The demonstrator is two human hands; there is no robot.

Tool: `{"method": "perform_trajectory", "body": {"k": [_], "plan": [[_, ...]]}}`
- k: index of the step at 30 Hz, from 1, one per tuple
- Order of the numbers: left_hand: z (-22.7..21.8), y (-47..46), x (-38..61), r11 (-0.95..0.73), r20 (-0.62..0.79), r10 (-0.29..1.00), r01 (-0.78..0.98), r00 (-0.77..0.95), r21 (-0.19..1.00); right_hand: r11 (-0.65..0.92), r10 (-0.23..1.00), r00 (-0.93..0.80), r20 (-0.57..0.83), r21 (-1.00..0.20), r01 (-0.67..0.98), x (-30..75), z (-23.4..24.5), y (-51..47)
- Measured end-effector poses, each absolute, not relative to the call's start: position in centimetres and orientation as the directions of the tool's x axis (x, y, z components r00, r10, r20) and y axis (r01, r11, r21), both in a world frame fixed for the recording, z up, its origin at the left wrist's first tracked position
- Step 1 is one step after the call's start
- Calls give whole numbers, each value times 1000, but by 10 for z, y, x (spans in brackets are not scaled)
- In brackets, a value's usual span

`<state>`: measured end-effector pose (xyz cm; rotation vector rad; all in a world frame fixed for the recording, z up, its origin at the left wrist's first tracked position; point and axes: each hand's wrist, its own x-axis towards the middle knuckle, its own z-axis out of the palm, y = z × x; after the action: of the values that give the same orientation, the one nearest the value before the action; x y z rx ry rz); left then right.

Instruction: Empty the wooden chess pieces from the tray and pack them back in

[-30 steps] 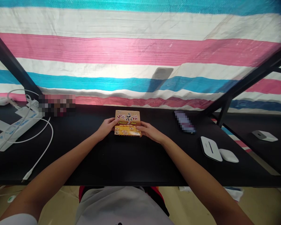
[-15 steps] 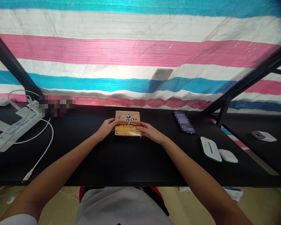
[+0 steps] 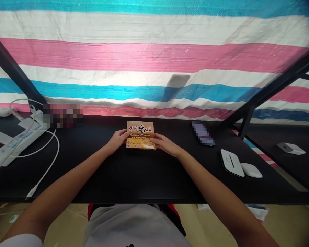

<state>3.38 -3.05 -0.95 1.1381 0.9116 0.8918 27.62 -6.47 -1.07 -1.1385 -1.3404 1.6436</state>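
Observation:
A small Chinese chess box [image 3: 140, 135], tan on top and yellow along its lower part, rests toward the back of the black table [image 3: 144, 175]. My left hand [image 3: 118, 139] grips its left side, the thumb near the top face. On the opposite side my right hand [image 3: 166, 143] holds the box's right edge, with the thumb laid over the lower right of the printed face. The other fingers of both hands are partly hidden behind the sides. The box looks closed.
To the left lie a white power strip [image 3: 20, 142] and a white cable [image 3: 57, 151]. At right are a phone [image 3: 203, 133], a flat white device [image 3: 231, 163] and a rounded white case [image 3: 251, 170]. Black frame bars [image 3: 273, 85] slant before a striped sheet [image 3: 144, 56].

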Motion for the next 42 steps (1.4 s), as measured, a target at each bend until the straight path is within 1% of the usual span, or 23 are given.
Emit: {"method": "perform_trajectory", "body": {"k": [6, 42], "plan": [[-9, -30, 35, 192, -131, 921, -135, 368, 972, -195, 916, -357, -184, -981, 4, 276, -10, -66], [-10, -29, 34, 185, -134, 919, -106, 371, 977, -187, 921, -341, -187, -982, 33, 276, -9, -66]]}}
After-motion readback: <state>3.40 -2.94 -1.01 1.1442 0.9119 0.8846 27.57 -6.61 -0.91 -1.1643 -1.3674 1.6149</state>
